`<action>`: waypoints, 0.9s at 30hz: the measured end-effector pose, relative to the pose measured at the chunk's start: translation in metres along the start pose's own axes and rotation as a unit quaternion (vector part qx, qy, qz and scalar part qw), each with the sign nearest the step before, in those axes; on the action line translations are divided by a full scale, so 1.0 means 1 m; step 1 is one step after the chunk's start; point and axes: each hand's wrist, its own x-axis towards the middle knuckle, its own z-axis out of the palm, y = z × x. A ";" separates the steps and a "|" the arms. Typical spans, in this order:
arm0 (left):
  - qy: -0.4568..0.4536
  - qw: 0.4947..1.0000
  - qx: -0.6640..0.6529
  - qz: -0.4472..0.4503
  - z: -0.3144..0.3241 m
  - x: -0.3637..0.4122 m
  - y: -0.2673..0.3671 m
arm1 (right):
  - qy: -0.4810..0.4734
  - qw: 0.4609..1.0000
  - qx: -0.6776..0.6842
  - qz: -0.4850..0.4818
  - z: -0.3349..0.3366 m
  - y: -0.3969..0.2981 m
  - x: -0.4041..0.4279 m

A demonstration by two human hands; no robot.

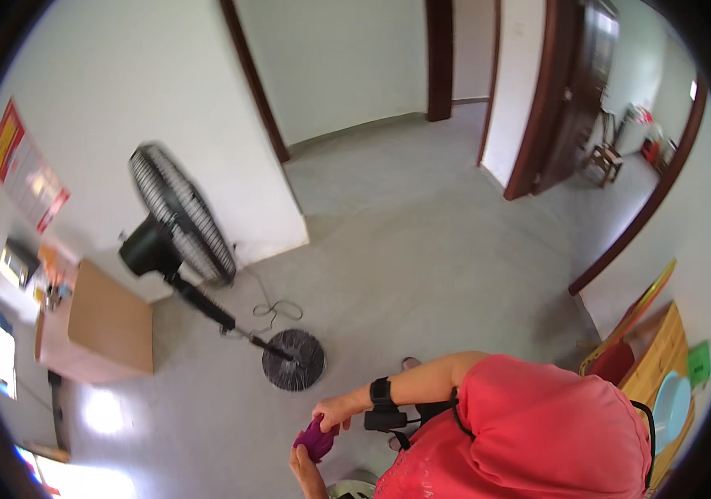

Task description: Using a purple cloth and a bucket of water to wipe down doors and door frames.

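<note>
A crumpled purple cloth (318, 440) is stretched between my two hands, low in the view. My right hand (334, 413), at the end of the arm with a black wrist strap (382, 393), grips its upper end. On the lower end is my left hand (306, 466), its forearm running off the bottom edge. Just beside the left forearm shows the pale rim of a round container (350, 486), mostly cut off by the frame and my red shirt (536, 424). What it holds cannot be made out.
A black pedestal fan (184, 215) stands ahead, its base (293, 360) wrapped in clear film and its cord (277, 309) looped on the grey floor. A box-like cabinet (106, 324) is at left. Behind me are a wooden bench (655, 355) and a light-blue basin (672, 405). Doorways open beyond.
</note>
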 end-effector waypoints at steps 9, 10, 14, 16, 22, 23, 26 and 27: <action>-0.097 0.908 0.223 0.341 0.226 0.125 0.082 | 0.242 0.966 0.038 -0.078 -0.182 0.035 -0.157; -0.113 0.928 0.173 0.309 0.253 0.142 0.084 | 0.322 0.935 -0.043 -0.143 -0.204 0.044 -0.168; -0.178 0.935 0.221 0.211 0.348 0.184 0.101 | 0.412 0.882 0.147 -0.177 -0.279 0.053 -0.241; -0.234 0.936 0.165 0.206 0.400 0.190 0.105 | 0.349 0.800 0.384 -0.301 -0.313 0.050 -0.278; -0.390 0.891 0.160 0.167 0.518 0.232 0.106 | 0.608 0.773 -0.008 -0.179 -0.386 0.079 -0.364; -0.397 0.887 0.162 0.169 0.538 0.242 0.104 | 0.615 0.768 -0.006 -0.179 -0.393 0.086 -0.375; -0.428 0.869 0.204 0.141 0.594 0.263 0.108 | 0.583 0.720 0.192 -0.322 -0.414 0.107 -0.398; -0.482 0.839 0.224 0.119 0.619 0.261 0.120 | 0.586 0.695 0.265 -0.322 -0.423 0.115 -0.407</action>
